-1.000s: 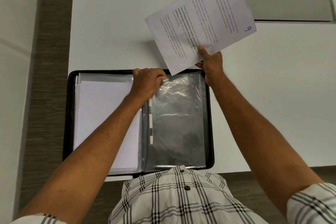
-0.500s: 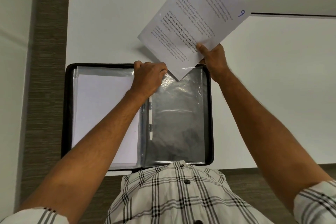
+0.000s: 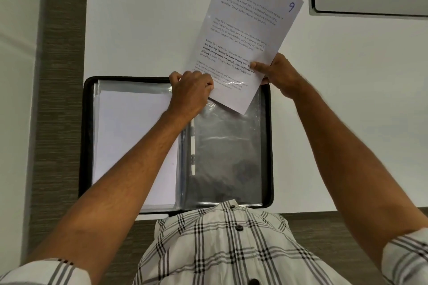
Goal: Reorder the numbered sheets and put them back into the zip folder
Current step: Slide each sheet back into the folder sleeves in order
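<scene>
Sheet 9 being fed into the folder's sleeve

The sheet (image 3: 245, 37) is pinched at its edge by the right hand (image 3: 281, 75), lower corner inside the sleeve (image 3: 227, 146); the sleeve mouth is gripped by the left hand (image 3: 191, 93), seemingly to hold it open on the folder (image 3: 84, 136).

A handwritten blue "9" stands in the top right corner of the printed sheet (image 3: 245, 37). Its paragraphs are mostly too small to read; bold lines in the third one give "way of living. Defined by a slower pace" and "around strong community bonds, local traditions".
</scene>
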`<action>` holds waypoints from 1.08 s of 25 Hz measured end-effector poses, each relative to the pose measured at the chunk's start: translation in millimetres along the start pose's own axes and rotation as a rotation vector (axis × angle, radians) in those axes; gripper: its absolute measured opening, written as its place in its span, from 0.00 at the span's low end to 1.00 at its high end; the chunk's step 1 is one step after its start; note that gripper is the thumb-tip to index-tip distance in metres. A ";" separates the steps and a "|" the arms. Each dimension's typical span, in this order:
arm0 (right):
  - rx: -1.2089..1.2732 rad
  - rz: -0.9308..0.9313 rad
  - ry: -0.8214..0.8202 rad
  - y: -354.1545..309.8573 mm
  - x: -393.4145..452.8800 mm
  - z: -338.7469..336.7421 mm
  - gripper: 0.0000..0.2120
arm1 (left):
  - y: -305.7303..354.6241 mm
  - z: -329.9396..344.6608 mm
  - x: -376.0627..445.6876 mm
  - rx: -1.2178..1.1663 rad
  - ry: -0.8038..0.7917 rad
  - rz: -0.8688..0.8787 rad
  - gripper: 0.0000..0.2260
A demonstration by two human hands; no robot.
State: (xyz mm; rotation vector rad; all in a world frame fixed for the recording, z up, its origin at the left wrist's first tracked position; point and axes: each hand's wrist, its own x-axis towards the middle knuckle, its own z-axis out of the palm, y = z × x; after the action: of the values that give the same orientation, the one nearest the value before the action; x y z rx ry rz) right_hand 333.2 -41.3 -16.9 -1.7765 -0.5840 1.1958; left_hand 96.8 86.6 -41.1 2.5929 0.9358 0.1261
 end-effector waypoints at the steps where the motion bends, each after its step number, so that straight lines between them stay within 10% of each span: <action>1: -0.015 0.007 -0.015 -1.4 1.1 -3.2 0.20 | -0.8 -0.4 0.2 0.008 0.000 -0.010 0.05; 11: -0.119 0.026 -0.119 -6.6 13.7 -21.0 0.22 | -24.4 -10.7 4.6 0.031 -0.100 -0.161 0.07; 18: -0.166 0.048 -0.190 -10.1 21.4 -24.9 0.22 | -45.7 -10.0 30.0 -0.615 -0.091 -0.543 0.08; 27: -0.292 0.151 -0.324 -7.7 35.8 -19.2 0.23 | -46.7 -12.2 37.5 -0.606 -0.119 -0.526 0.05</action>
State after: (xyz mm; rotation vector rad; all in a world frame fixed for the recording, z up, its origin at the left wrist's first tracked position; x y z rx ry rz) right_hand 366.4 -17.9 -24.8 -1.9071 -0.8609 1.5856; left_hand 95.4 147.2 -49.3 1.7324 1.2654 0.0913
